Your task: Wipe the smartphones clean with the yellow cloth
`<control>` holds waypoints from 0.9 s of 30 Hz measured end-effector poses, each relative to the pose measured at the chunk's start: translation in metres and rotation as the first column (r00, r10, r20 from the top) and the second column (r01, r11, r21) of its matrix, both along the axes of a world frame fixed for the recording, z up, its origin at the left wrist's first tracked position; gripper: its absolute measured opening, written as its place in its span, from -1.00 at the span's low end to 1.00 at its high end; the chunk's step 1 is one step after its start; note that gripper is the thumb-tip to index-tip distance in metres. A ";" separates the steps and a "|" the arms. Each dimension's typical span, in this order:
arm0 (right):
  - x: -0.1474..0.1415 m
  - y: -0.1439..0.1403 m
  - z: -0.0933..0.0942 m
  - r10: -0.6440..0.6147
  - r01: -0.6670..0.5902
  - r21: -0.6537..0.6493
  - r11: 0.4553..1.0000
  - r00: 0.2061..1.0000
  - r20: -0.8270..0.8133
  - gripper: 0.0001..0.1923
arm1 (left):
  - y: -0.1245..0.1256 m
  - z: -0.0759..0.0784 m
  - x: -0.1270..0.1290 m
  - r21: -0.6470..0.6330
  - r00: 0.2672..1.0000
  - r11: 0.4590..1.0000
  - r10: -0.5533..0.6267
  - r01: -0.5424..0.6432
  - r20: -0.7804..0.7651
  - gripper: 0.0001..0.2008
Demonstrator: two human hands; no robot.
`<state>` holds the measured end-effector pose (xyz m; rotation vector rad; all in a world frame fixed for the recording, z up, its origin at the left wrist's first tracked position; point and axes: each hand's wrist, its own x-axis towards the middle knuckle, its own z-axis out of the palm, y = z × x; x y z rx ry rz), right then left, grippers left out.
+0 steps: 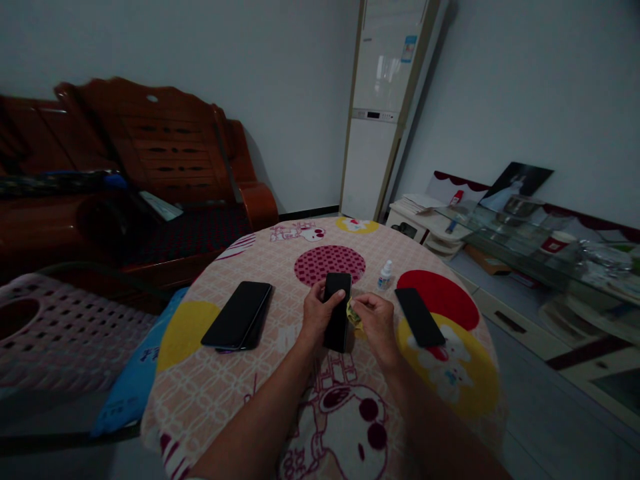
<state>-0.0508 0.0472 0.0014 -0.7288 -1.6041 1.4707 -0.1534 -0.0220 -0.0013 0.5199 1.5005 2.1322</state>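
Over the middle of the round table, my left hand (317, 311) grips a black smartphone (336, 333) by its left side, thumb lying across the screen. My right hand (374, 320) pinches a small yellow cloth (354, 316) against the phone's right edge. Just beyond that hand stands a small white bottle (385, 275) with a blue-marked label. Another dark phone (419, 317) lies flat to the right. On the left, a larger black tablet-like device (238, 315) rests on top of another dark device that is mostly hidden beneath it.
A patterned cloth covers the round table (280, 267). Behind it on the left stands a wooden sofa (170, 147), with a woven pink chair (65, 333) and a blue bag (143, 373) nearer. At right is a glass-topped cabinet (520, 247) holding clutter; a tall white air conditioner (375, 153) fills the corner.
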 end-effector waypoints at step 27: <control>0.001 -0.005 0.005 0.155 -0.190 -0.307 0.933 0.979 -0.134 -0.92 | -0.001 -0.006 0.002 0.067 0.955 0.993 -0.115 0.100 0.274 -0.51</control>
